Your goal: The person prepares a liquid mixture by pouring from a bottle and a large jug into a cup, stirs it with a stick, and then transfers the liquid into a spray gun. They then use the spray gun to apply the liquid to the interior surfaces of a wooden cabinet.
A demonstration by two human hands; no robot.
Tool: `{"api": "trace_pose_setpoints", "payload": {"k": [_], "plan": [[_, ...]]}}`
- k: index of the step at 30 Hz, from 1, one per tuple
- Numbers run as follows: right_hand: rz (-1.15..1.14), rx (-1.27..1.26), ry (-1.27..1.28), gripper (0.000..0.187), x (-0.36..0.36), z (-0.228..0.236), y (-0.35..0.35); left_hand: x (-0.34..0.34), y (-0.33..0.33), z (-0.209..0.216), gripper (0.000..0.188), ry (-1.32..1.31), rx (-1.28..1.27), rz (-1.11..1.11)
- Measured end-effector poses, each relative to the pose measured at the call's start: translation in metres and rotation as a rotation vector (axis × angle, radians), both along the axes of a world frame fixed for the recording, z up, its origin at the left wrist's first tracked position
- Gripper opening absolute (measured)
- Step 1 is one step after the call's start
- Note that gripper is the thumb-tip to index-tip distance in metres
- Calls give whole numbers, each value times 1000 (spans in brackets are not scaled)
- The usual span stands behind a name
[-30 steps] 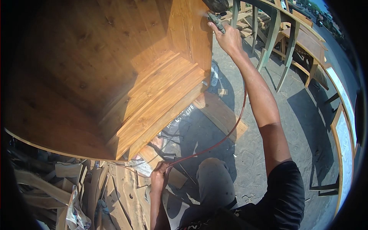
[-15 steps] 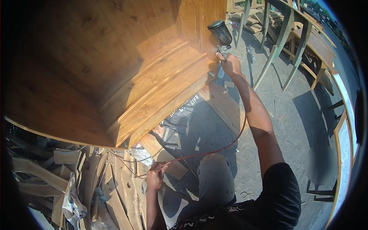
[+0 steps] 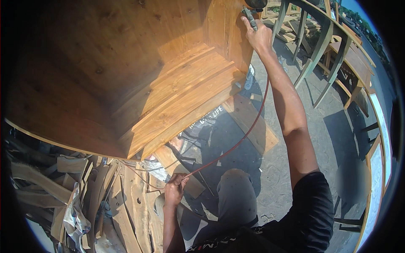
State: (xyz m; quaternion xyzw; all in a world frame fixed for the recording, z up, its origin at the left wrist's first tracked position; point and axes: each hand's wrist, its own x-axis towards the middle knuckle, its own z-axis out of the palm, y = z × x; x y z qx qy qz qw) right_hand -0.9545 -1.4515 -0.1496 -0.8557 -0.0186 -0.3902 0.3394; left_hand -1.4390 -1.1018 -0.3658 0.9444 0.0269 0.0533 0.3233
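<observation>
My right hand is closed round a paint spray gun at the top, its arm stretched far out. The gun's dark cup is cut off by the upper edge of the view. A thin reddish hose runs down from that hand and loops across to my left hand, whose fingers are wrapped round it. In front of me stands a large orange-brown wooden cabinet, open toward me. Stepped boards form its base. The gun is beside the cabinet's right side panel.
Scrap wood lies heaped at the lower left, with a crumpled plastic sheet on it. Flat boards rest on the concrete floor under the cabinet's edge. Table-like wooden frames and a bench stand at the right.
My right hand has moved up and away with the spray gun, bringing it higher along the side panel. The hose is drawn straighter. My left hand stays near its place, slightly lower.
</observation>
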Motion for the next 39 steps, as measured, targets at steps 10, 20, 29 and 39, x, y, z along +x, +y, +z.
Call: {"api": "trace_pose_setpoints", "payload": {"k": [10, 20, 29, 39], "plan": [[21, 106, 345, 67, -22, -157, -7, -23, 15, -28, 21, 67, 15, 9], [211, 285, 479, 63, -58, -271, 28, -40, 28, -52, 26, 162, 78, 38], [399, 285, 404, 57, -100, -288, 109, -52, 36, -43, 23, 178, 84, 102], [652, 266, 655, 59, -160, -259, 186, -77, 56, -35, 22, 212, 64, 191]]}}
